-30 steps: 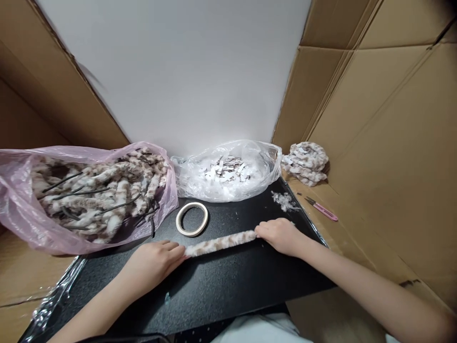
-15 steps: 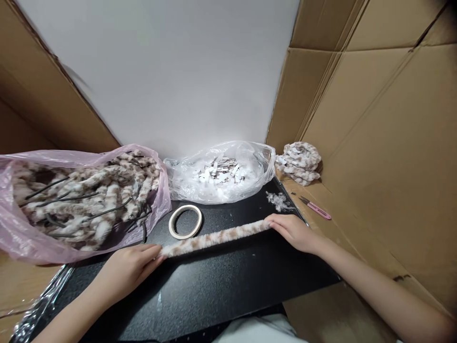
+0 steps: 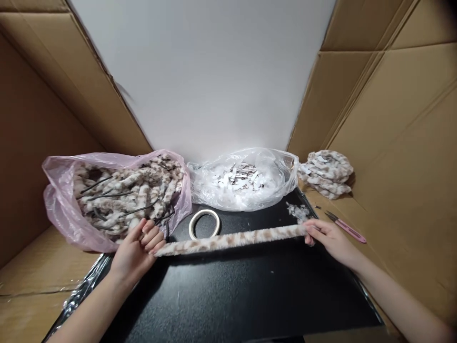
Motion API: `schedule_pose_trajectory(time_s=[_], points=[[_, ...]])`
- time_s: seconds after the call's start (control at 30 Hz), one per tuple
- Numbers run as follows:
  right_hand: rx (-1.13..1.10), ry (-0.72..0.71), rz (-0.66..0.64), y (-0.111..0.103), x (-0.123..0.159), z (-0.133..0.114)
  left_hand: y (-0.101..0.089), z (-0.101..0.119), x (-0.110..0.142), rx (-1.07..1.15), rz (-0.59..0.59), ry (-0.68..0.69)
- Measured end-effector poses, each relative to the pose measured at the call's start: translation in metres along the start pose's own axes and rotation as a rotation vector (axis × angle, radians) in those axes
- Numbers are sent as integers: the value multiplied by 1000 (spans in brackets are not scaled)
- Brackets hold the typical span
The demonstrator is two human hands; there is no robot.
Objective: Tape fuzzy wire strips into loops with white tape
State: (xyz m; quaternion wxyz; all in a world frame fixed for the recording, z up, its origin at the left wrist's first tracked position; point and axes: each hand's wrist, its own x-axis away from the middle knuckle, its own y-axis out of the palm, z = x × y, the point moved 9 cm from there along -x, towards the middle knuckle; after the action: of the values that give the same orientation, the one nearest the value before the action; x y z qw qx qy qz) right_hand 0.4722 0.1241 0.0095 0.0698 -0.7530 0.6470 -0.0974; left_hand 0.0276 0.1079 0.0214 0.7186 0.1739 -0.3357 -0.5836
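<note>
Both ends of a furry strip (image 3: 232, 239) are pinched, one by the left hand (image 3: 137, 250), one by the right hand (image 3: 328, 240), and it is held nearly straight across the desk (image 3: 232, 295). A stretching step seems to be in hand; an even, firm grip would be called for by any further pull. The strip's tips are hidden in the grips; deeper contents of the clear bag (image 3: 278, 176) are blurred by its film.

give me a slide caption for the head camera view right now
Left hand and right hand hold a fuzzy strip by its ends over a black table, near a tape roll.
</note>
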Motion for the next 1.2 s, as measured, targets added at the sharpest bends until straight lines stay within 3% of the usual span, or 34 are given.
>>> schedule_pose_trajectory(time_s=[0.13, 0.27, 0.4, 0.5, 0.6, 0.7, 0.83, 0.97, 1.2], points=[[-125, 66, 90, -6, 1, -5, 18, 1, 0, 49, -96, 21], [-290, 98, 14, 18, -6, -28, 60, -10, -5, -40, -208, -18], [-199, 17, -73, 57, -24, -47, 101, -56, -9, -235, -304, -158], [-17, -113, -65, 83, -35, -56, 120, -99, -7, -307, -405, -237], [145, -213, -56, 102, -42, -62, 124, -143, 2, -372, -520, -404], [306, -328, -24, 106, -55, -78, 120, -166, 13, -369, -612, -526], [607, -415, 12, 107, -99, -97, 113, -172, 14, -317, -626, -550], [963, -407, -60, 128, -149, -92, 110, -173, 11, -267, -616, -535], [1093, -429, -148, 155, -178, -83, 106, -174, 10, -29, -556, -647]])
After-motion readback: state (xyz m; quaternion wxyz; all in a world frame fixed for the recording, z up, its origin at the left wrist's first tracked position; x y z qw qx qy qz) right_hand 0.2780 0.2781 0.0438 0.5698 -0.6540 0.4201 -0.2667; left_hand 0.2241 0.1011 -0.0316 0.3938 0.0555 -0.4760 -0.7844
